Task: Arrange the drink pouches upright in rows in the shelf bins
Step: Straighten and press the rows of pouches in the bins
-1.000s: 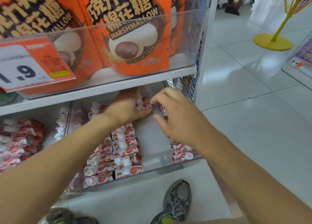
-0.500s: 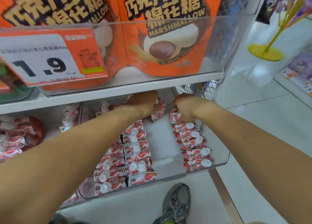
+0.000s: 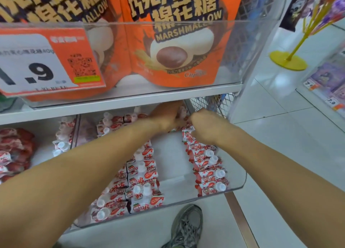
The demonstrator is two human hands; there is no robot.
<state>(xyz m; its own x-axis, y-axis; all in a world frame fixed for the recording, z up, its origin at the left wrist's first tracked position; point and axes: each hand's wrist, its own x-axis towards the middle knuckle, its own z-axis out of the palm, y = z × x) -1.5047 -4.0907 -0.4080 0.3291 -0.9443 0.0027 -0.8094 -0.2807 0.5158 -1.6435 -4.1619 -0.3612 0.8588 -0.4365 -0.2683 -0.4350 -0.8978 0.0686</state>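
Red-and-white drink pouches with white caps stand in rows in a clear shelf bin (image 3: pixel 237 187). One row (image 3: pixel 141 175) runs down the middle-left, another (image 3: pixel 207 165) along the right wall. My left hand (image 3: pixel 168 117) reaches to the back of the bin under the upper shelf and grips a pouch (image 3: pixel 182 110) there. My right hand (image 3: pixel 200 124) is curled at the far end of the right row, pinching the top of a pouch (image 3: pixel 186 134). Both sets of fingertips are partly hidden.
A neighbouring bin (image 3: pixel 61 141) at left holds more pouches, some lying loose. Orange marshmallow bags (image 3: pixel 173 48) fill the bin above, behind a 1.9 price tag (image 3: pixel 44 61). A wire mesh panel (image 3: pixel 209 102) closes the shelf's right end. My shoe (image 3: pixel 186 227) is below; a yellow stand (image 3: pixel 287 61) is on the floor at right.
My right hand went from open above the bin to curled deep at the back of the right row. My left hand stayed at the back. The camera moved closer.
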